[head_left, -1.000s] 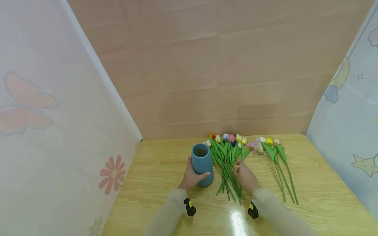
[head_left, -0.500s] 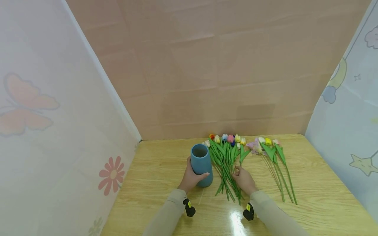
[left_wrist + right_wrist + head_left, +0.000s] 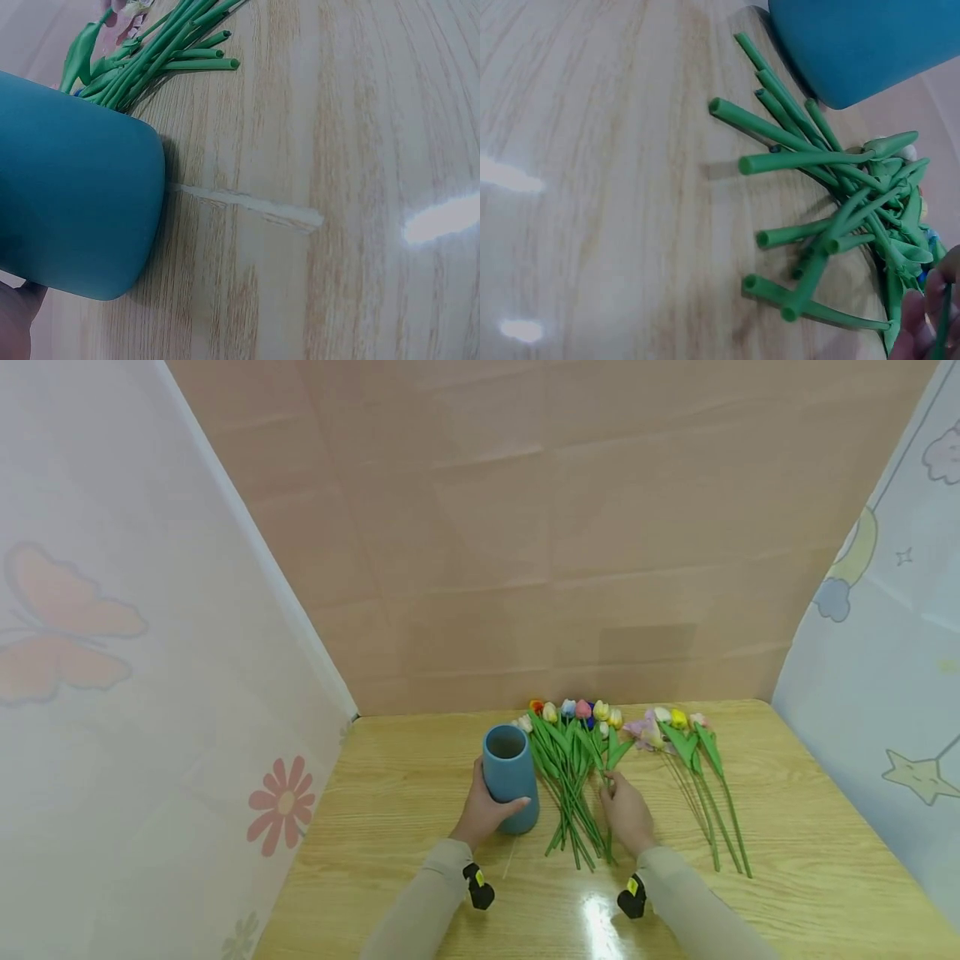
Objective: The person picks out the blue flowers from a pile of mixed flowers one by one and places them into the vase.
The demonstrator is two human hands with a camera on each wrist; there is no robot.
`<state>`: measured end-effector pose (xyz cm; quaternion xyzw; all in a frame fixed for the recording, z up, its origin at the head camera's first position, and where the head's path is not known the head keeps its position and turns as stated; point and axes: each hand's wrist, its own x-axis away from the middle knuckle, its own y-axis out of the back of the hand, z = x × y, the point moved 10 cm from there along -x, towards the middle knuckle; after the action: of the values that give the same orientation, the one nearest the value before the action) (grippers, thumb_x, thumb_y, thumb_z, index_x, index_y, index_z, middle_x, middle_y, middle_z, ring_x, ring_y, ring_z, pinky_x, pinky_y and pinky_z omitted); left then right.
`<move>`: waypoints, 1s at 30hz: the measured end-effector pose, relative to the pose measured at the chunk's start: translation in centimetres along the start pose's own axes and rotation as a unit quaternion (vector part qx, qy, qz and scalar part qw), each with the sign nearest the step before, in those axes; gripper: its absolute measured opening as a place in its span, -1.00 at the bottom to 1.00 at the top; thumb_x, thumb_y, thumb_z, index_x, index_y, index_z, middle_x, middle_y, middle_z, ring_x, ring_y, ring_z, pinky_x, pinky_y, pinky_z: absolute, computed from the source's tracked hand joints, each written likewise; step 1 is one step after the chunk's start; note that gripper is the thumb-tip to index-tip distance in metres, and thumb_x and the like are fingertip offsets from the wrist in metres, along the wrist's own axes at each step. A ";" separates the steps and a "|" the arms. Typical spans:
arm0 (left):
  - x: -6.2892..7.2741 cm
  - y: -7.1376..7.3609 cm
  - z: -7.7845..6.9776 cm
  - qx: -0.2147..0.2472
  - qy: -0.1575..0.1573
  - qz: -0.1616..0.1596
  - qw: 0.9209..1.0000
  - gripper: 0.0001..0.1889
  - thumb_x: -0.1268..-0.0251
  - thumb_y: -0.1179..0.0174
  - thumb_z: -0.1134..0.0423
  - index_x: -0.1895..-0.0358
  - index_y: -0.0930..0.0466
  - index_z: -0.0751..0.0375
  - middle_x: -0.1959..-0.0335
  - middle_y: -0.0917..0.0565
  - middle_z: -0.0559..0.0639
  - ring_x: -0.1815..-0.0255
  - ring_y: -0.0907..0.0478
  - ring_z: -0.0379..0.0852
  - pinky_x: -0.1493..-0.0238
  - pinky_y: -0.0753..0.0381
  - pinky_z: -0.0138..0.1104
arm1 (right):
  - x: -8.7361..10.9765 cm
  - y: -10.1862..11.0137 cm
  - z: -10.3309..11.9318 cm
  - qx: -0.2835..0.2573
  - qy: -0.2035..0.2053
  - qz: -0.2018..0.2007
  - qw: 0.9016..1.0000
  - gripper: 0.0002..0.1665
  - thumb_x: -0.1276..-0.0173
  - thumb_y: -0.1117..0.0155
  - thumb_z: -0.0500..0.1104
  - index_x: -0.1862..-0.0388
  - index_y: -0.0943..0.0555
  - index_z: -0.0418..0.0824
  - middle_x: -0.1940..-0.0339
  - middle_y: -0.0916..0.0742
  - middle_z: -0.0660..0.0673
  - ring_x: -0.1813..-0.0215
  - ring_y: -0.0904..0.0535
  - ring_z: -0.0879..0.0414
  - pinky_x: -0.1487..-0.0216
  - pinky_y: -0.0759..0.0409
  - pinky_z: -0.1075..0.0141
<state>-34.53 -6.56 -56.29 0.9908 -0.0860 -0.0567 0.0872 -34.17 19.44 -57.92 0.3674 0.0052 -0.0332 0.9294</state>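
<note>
Stem [image 3: 942,326]: ran near to far at the right edge of the bunch [image 3: 572,797], pinched in the right hand [image 3: 628,817].
Vase [image 3: 513,777]: stood mouth up to the stem's left, the bunch between; the left hand [image 3: 482,814] curved round it, thumb across its near side.
Other flowers [image 3: 701,768]: lay right of both hands on the desk [image 3: 405,768].

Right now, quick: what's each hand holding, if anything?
Left hand: closed, holding the blue vase by its side.
Right hand: closed, pinching a green flower stem.
</note>
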 end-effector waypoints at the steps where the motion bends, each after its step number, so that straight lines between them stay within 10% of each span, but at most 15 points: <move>1: -0.1 0.0 0.1 -0.001 -0.002 0.000 1.000 0.05 -0.03 -0.48 0.07 -0.47 0.12 -0.31 -0.40 -0.25 -0.03 -0.38 -0.29 0.12 -0.25 -0.35 0.19 | 0.0 0.3 0.2 -0.002 0.004 -0.006 1.000 -0.49 -0.53 0.02 -0.14 -0.34 -0.34 -0.38 0.46 -0.65 -0.18 0.73 -0.30 0.19 0.73 -0.28 0.34; 13: 0.0 0.2 0.1 -0.005 -0.005 0.003 1.000 0.04 0.00 -0.49 -0.02 -0.46 0.10 -0.33 -0.39 -0.25 0.00 -0.37 -0.30 0.15 -0.23 -0.35 0.21 | -0.5 3.9 2.2 0.050 0.063 -0.067 0.995 -0.56 -0.53 0.01 -0.11 -0.25 -0.44 -0.33 0.50 -0.64 -0.07 0.78 -0.26 0.19 0.79 -0.22 0.35; 20: -0.1 0.2 0.5 -0.005 0.004 0.005 1.000 0.04 0.00 -0.49 0.00 -0.46 0.09 -0.31 -0.39 -0.25 -0.01 -0.38 -0.29 0.15 -0.24 -0.34 0.22 | -0.2 6.2 3.5 0.076 0.158 -0.111 0.978 -0.65 -0.50 -0.09 -0.12 -0.15 -0.50 -0.28 0.65 -0.53 0.06 0.80 -0.21 0.24 0.81 -0.21 0.35; 30: 0.0 0.2 0.2 -0.007 0.003 0.004 1.000 0.04 -0.02 -0.48 0.00 -0.47 0.12 -0.32 -0.40 -0.25 -0.01 -0.38 -0.29 0.14 -0.24 -0.34 0.22 | 0.8 11.8 3.1 0.075 0.193 -0.219 0.954 -0.66 -0.44 -0.13 -0.20 -0.11 -0.53 -0.34 0.57 -0.63 -0.06 0.83 -0.14 0.37 0.86 -0.14 0.43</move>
<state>-34.54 -6.77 -56.44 0.9900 -0.0893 -0.0542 0.0945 -32.64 25.87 -47.57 0.4254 0.2618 -0.1647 0.8505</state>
